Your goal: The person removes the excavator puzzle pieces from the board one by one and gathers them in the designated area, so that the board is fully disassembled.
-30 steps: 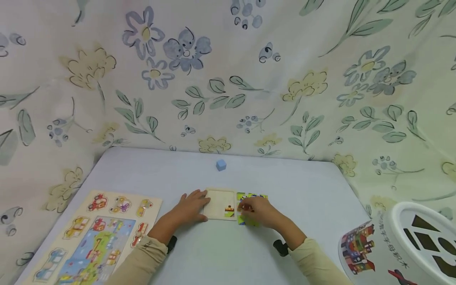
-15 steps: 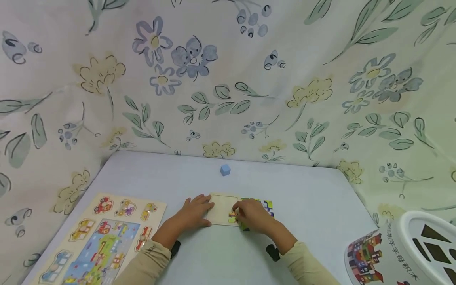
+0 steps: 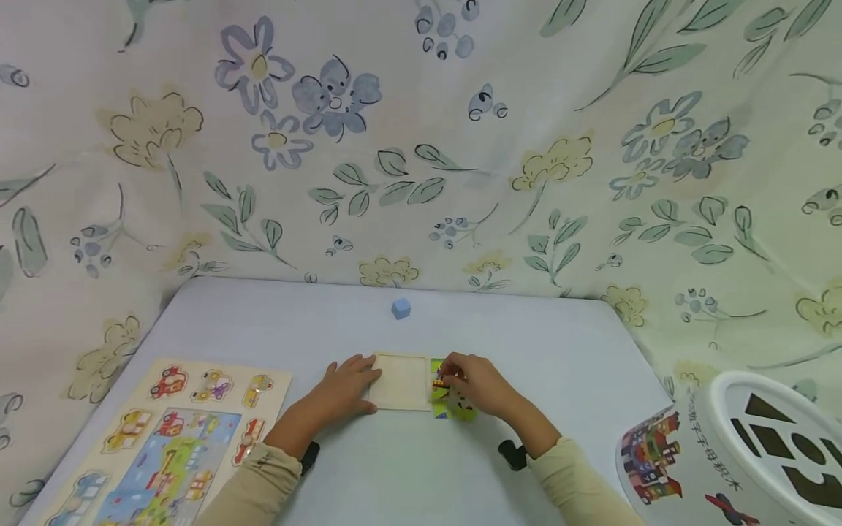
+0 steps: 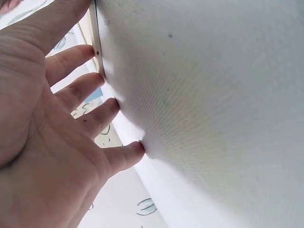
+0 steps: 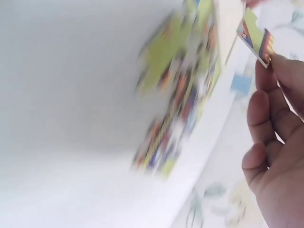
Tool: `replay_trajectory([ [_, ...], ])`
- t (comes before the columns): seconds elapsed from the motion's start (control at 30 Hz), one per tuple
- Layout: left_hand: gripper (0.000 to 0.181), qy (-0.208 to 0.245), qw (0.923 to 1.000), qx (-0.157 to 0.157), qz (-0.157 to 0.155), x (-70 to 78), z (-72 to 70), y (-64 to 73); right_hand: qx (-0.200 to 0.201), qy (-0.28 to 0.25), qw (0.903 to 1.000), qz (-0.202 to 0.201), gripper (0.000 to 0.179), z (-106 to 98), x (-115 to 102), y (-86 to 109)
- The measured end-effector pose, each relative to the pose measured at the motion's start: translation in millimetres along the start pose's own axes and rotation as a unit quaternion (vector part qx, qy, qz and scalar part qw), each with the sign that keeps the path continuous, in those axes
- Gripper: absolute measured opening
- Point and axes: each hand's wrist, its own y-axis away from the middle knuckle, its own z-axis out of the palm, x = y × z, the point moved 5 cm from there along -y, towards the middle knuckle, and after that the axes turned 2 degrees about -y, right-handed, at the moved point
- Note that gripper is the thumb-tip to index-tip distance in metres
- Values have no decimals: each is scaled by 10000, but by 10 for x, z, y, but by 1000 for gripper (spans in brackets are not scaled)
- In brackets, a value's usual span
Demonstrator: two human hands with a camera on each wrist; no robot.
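A shallow wooden puzzle tray point(image 3: 400, 383) lies mid-table, its pale bottom showing. My left hand point(image 3: 342, 389) rests at the tray's left side, fingers spread; in the left wrist view, fingertips meet the tray edge point(image 4: 96, 38) and the tabletop. My right hand point(image 3: 483, 385) is just right of the tray and pinches a jigsaw piece point(image 5: 256, 35) between thumb and forefinger. That piece is lime green with red, blue and yellow print, raised above the table. Beneath the right hand lie several colourful jigsaw pieces point(image 5: 164, 52), partly hidden in the head view and blurred in the right wrist view.
A small blue cube point(image 3: 401, 308) sits behind the tray. A large wooden vehicle puzzle board point(image 3: 272, 380) lies at the left. At the front right stands a white tub point(image 3: 691, 431) with shape holes in its lid. Floral cloth point(image 3: 421, 219) hangs behind the table.
My right hand went left to the jigsaw piece in the tray's lower right corner, then moved back right with a piece pinched. That corner now shows bare wood. The left hand stayed at the tray.
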Motion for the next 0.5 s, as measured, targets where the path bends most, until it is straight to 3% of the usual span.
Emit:
replay_trajectory([
  [0.23,63,71,10000,8,18,-42,-62,76,-273,-78,9980,558,5,-187,357,229],
  [0.5,63,62,10000,45,-38,-69,-49,80,-658,-308,9936,869,3,-155,563,381],
])
